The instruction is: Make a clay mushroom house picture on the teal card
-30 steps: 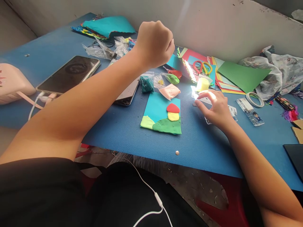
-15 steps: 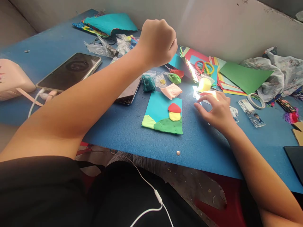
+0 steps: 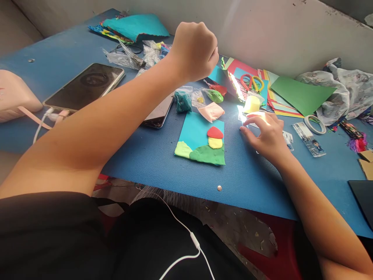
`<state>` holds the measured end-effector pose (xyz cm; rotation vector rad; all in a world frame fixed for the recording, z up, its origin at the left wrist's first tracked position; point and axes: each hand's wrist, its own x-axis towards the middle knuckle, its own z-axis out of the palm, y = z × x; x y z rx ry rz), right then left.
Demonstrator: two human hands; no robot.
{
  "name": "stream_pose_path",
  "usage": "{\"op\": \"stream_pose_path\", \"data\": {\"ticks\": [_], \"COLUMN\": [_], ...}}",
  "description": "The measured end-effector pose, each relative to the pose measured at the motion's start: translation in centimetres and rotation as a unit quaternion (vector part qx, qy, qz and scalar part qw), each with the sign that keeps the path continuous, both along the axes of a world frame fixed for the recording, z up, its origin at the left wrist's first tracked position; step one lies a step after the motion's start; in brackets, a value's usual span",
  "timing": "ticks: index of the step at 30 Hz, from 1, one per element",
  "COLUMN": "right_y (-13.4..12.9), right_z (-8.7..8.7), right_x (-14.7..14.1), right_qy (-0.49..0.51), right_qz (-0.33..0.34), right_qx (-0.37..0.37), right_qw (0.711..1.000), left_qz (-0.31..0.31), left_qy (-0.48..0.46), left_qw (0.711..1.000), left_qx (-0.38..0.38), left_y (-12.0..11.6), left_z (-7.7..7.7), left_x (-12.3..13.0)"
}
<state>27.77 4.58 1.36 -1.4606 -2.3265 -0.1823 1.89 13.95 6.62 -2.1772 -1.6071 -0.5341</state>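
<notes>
My left hand is raised over the back of the table in a fist, with nothing showing from it. To the right, my right hand rests on the table, thumb and index finger apart, holding nothing. Between my arms lies a blue card with light green clay and dark green clay along its lower edge. On its right side a red clay cap sits above a yellow clay piece. A peach clay packet touches the card's top edge.
Bagged teal clay, a green clay packet and scissors lie behind the card. Coloured paper, a tape roll and a plastic bag are at right. A phone with a cable is at left.
The view has shifted very slightly. Both hands keep the same pose, and the card and clay pieces look the same.
</notes>
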Motion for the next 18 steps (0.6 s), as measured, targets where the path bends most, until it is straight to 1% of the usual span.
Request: {"op": "stream_pose_path", "data": {"ticks": [5,18], "right_y": [-0.15,-0.83], "right_z": [0.12,0.49], "right_x": [0.02,-0.45], "right_qy": [0.005,-0.033], "right_qz": [0.002,0.016], "right_qx": [0.001,0.007], "right_qw": [1.0,0.999], "left_qz": [0.002,-0.001], "left_qy": [0.001,-0.003], "left_qw": [1.0,1.0], "left_qx": [0.0,-0.001], "left_y": [-0.03,0.03], "left_z": [0.12,0.11], "left_x": [0.02,0.04]}}
